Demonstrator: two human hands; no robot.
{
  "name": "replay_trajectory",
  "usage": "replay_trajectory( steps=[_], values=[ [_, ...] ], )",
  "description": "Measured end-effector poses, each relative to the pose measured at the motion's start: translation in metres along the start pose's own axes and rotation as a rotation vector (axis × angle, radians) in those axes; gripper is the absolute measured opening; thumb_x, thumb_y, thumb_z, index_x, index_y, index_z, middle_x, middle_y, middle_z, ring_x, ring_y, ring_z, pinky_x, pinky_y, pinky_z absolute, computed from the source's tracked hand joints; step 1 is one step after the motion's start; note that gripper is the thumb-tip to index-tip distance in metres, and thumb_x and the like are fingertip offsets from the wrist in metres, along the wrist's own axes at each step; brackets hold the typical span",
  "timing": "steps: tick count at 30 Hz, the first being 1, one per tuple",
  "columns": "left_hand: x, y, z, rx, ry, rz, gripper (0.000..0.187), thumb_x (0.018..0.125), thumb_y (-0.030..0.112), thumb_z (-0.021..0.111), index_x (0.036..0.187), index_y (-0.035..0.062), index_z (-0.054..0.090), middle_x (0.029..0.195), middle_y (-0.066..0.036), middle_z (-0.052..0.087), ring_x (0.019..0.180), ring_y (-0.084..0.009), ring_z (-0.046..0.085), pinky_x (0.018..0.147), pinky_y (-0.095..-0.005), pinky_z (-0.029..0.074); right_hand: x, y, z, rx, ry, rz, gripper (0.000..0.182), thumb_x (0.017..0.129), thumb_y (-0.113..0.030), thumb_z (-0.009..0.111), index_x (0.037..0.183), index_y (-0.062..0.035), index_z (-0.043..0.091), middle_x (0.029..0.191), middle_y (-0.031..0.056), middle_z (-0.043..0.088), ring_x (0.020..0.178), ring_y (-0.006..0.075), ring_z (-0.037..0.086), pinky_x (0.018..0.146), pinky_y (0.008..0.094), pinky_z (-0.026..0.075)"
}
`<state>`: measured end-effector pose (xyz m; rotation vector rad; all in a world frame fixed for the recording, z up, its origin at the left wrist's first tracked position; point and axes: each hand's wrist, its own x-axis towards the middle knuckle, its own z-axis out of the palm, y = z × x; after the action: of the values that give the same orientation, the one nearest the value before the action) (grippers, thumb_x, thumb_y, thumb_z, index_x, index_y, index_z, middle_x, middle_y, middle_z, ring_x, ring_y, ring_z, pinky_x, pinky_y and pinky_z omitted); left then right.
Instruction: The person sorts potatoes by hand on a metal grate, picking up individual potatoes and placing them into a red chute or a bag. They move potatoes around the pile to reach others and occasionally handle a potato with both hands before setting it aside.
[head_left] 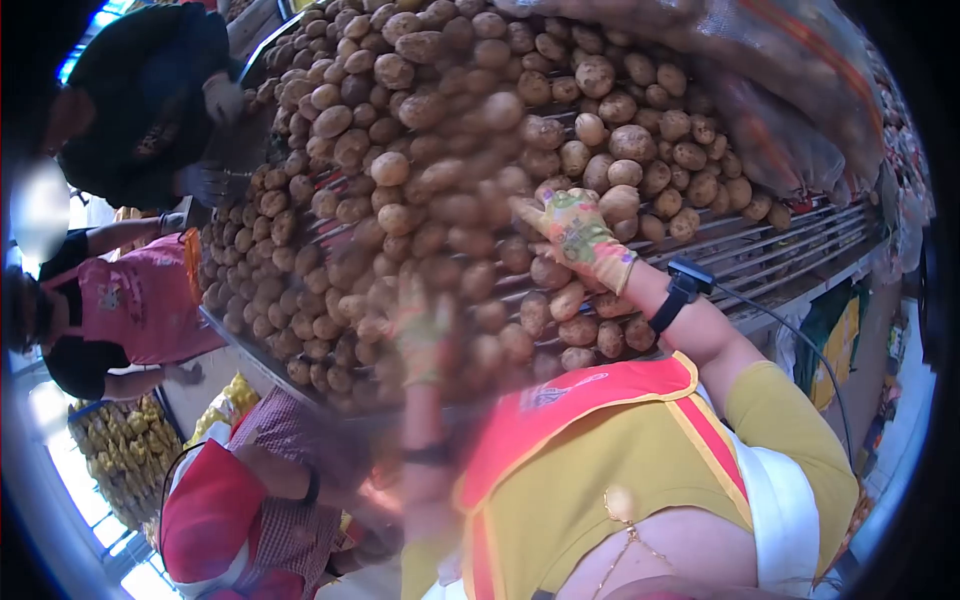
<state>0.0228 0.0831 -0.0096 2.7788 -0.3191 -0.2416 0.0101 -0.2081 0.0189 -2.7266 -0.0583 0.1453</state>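
Many brown potatoes (631, 142) cover a slatted metal rack (800, 245) in front of me. My right hand (580, 235), in a flower-patterned glove, rests over the potatoes at the middle right, with its fingers apart and touching or just above them. My left hand (418, 335), in a similar pale glove, is over the potatoes nearer the front edge. Its fingers are blurred, so I cannot make out whether they hold a potato. Potatoes around and between my hands are smeared too.
Filled mesh sacks (790, 90) lie at the upper right of the rack. A person in dark clothes (140, 90) with gloved hands, one in a pink apron (140, 300), and one in a checked garment (300, 475) stand along the left. Bagged potatoes (125, 455) are stacked behind them.
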Motion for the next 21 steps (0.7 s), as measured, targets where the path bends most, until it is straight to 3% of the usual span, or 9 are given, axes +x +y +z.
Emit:
replay_trajectory(
  steps=[2,3,7,13,15,17,19,21],
  values=[
    [-0.017,0.002,-0.002,0.027,0.035,0.041,0.056,0.093,0.04,0.058,0.138,0.0076,0.056,0.152,-0.012,0.046,0.141,-0.034,0.04,0.119,-0.0614,0.009,-0.001,-0.003,0.006,0.246,-0.015,0.013,0.066,0.081,-0.03,0.071,0.14,-0.0116,0.05,0.119,0.0168,0.064,0.105,0.0338,0.063,0.089,0.0464,0.049],
    [-0.028,0.001,0.0,0.017,0.08,0.073,0.053,0.093,0.039,0.06,0.137,0.0097,0.058,0.15,-0.012,0.047,0.14,-0.0341,0.041,0.119,-0.0598,0.011,-0.006,0.002,0.021,0.571,0.032,0.014,0.06,0.091,-0.028,0.064,0.144,-0.0054,0.046,0.126,0.0181,0.063,0.111,0.0305,0.063,0.1,0.0435,0.047],
    [-0.066,0.002,0.012,-0.068,0.078,0.066,0.042,0.091,0.029,0.065,0.129,0.0107,0.063,0.146,-0.014,0.051,0.143,-0.0365,0.036,0.12,-0.0571,0.013,-0.039,0.005,0.044,1.301,-0.095,0.043,0.059,0.096,-0.028,0.06,0.146,-0.0033,0.042,0.135,0.0164,0.057,0.118,0.0277,0.06,0.104,0.0398,0.045],
    [-0.073,0.019,0.007,-0.182,0.165,0.213,0.038,0.09,0.02,0.065,0.125,0.0049,0.064,0.138,-0.018,0.056,0.137,-0.0382,0.043,0.117,-0.0503,0.027,-0.057,-0.018,0.066,1.587,-0.098,0.015,0.057,0.103,-0.029,0.052,0.15,-0.0002,0.036,0.148,0.0138,0.047,0.128,0.0236,0.054,0.109,0.0343,0.041],
    [-0.058,0.028,0.009,-0.331,0.116,0.176,0.04,0.089,0.019,0.065,0.126,0.0043,0.063,0.138,-0.019,0.056,0.136,-0.0389,0.044,0.116,-0.0498,0.029,-0.067,-0.019,0.049,1.698,-0.159,0.115,0.057,0.102,-0.025,0.054,0.15,-0.0008,0.037,0.15,0.0157,0.047,0.125,0.0252,0.057,0.107,0.0346,0.043],
    [-0.046,0.039,0.009,-0.383,0.071,0.162,0.048,0.088,0.024,0.067,0.131,0.0048,0.06,0.14,-0.02,0.054,0.137,-0.0396,0.042,0.116,-0.0529,0.027,-0.081,0.0,0.024,1.655,-0.066,0.113,0.052,0.101,-0.019,0.053,0.147,0.0002,0.04,0.143,0.0162,0.053,0.121,0.0236,0.06,0.104,0.0352,0.046],
    [-0.05,0.048,0.008,-0.085,0.088,0.178,0.059,0.086,0.033,0.068,0.137,0.0068,0.055,0.147,-0.021,0.046,0.139,-0.0425,0.038,0.115,-0.0574,0.025,-0.099,0.019,-0.003,1.279,0.14,0.184,0.048,0.1,-0.015,0.054,0.144,0.0006,0.043,0.134,0.017,0.06,0.118,0.023,0.062,0.101,0.0339,0.047],
    [-0.063,0.049,0.012,0.131,0.065,0.162,0.074,0.083,0.042,0.071,0.144,0.0089,0.046,0.153,-0.022,0.037,0.141,-0.0443,0.031,0.115,-0.0621,0.021,-0.13,0.053,-0.013,0.485,0.335,0.067,0.063,0.094,-0.027,0.06,0.15,-0.0076,0.038,0.141,0.0223,0.053,0.129,0.0334,0.054,0.108,0.0396,0.041]
  ],
)
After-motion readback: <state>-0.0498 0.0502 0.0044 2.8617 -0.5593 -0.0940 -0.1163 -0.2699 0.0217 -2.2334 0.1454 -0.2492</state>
